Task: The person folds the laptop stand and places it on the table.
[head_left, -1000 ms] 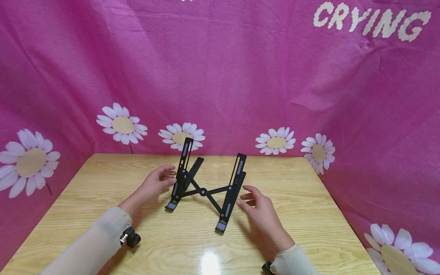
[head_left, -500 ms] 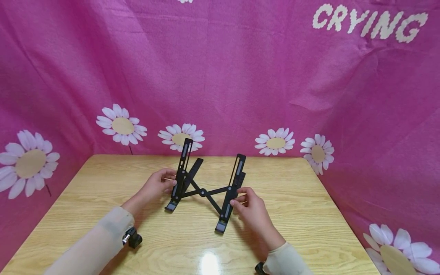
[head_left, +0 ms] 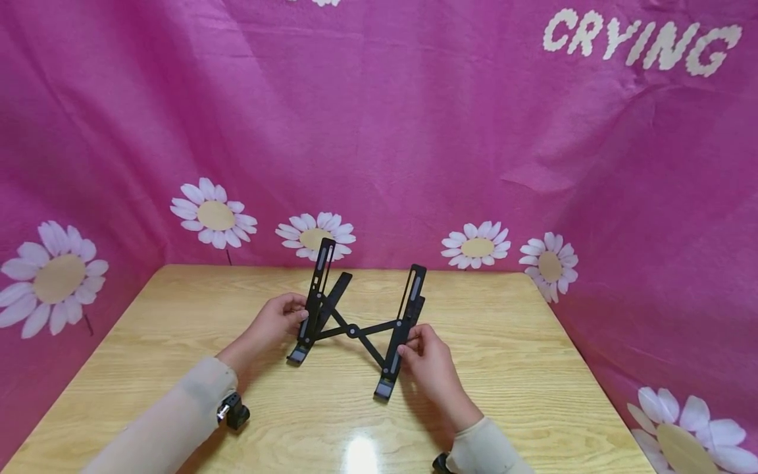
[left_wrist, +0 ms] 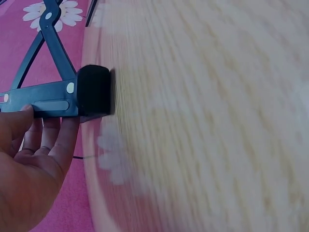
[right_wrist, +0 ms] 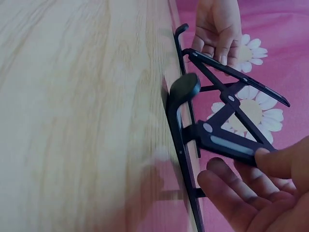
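Head view: stand (head_left: 355, 329) pinched between both hands' fingers (head_left: 408, 347).

Both arms wore long, loose sleeves of pale beige cloth, the left sleeve (head_left: 177, 415) and the right sleeve (head_left: 482, 451) each ending at the wrist. A small black camera mount (head_left: 235, 413) with a silver screw sat under the left wrist; another black mount (head_left: 441, 463) showed under the right.

head view high and frontal, wrist views close – all share the stand (head_left: 355, 316)
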`<action>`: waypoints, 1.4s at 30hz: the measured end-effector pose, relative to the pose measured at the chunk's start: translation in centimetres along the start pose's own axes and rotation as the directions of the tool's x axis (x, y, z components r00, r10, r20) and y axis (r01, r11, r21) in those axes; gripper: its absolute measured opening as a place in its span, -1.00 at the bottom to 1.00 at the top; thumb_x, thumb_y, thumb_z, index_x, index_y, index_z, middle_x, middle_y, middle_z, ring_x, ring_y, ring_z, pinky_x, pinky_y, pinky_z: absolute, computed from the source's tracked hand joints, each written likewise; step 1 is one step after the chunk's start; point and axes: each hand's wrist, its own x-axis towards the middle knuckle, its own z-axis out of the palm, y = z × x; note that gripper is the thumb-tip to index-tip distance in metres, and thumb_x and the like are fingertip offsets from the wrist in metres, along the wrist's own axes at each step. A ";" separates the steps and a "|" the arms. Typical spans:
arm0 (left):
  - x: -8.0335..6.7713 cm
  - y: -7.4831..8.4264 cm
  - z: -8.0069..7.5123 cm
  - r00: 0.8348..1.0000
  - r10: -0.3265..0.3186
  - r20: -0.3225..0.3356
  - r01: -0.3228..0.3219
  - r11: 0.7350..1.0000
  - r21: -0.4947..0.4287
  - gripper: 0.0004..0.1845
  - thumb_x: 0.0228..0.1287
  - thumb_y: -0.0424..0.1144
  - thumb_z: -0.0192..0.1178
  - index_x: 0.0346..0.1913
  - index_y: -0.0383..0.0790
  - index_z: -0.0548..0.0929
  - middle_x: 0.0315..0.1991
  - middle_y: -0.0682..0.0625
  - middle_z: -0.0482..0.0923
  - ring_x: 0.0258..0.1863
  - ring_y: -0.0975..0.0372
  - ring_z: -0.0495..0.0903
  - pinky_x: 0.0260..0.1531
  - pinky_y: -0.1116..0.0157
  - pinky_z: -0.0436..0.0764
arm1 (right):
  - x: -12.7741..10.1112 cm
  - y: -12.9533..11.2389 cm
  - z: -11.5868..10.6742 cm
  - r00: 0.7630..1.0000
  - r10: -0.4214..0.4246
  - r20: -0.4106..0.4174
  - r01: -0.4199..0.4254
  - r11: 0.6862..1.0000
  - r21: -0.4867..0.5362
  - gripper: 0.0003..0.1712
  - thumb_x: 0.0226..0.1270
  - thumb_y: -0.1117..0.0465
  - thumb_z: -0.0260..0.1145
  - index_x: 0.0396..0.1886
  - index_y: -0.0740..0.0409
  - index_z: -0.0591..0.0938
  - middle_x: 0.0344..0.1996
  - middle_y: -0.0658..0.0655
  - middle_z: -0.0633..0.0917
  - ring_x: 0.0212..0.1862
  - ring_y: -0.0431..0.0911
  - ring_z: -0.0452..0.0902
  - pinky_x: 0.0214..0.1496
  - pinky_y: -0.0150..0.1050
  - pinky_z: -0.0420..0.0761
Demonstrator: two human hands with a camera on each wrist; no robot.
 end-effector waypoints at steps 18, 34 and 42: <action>-1.3 0.2 1.1 0.999 -0.029 0.013 0.029 0.999 0.046 -0.88 0.53 -0.47 0.06 0.02 -0.40 0.51 -0.21 -0.21 0.60 -0.30 0.09 0.69 -0.27 0.11 0.77 | 1.1 1.0 -0.4 0.999 0.049 -0.009 -0.048 0.991 0.122 -0.68 0.39 0.55 0.25 0.04 0.25 0.46 -0.31 0.24 0.63 -0.42 -0.03 0.68 -0.37 -0.03 0.78; -2.6 0.4 1.8 0.997 -0.067 -0.025 0.068 0.997 0.026 -0.89 0.52 -0.48 0.06 0.01 -0.37 0.50 -0.18 -0.18 0.56 -0.30 0.12 0.70 -0.26 0.11 0.78 | 3.0 1.6 -1.5 0.997 0.029 0.076 -0.033 0.998 0.046 -0.55 0.41 0.57 0.19 0.16 0.11 0.39 -0.25 0.24 0.57 -0.29 -0.03 0.56 -0.24 -0.12 0.74; -3.1 0.6 1.6 0.999 -0.049 -0.013 0.049 0.999 0.006 -0.84 0.48 -0.54 0.07 0.05 -0.42 0.49 -0.16 -0.20 0.55 -0.33 0.14 0.68 -0.27 0.12 0.78 | 3.7 1.8 -2.2 0.987 0.027 0.157 -0.048 0.990 0.131 -0.53 0.35 0.62 0.19 0.13 0.13 0.43 -0.23 0.26 0.58 -0.29 0.00 0.62 -0.17 -0.05 0.77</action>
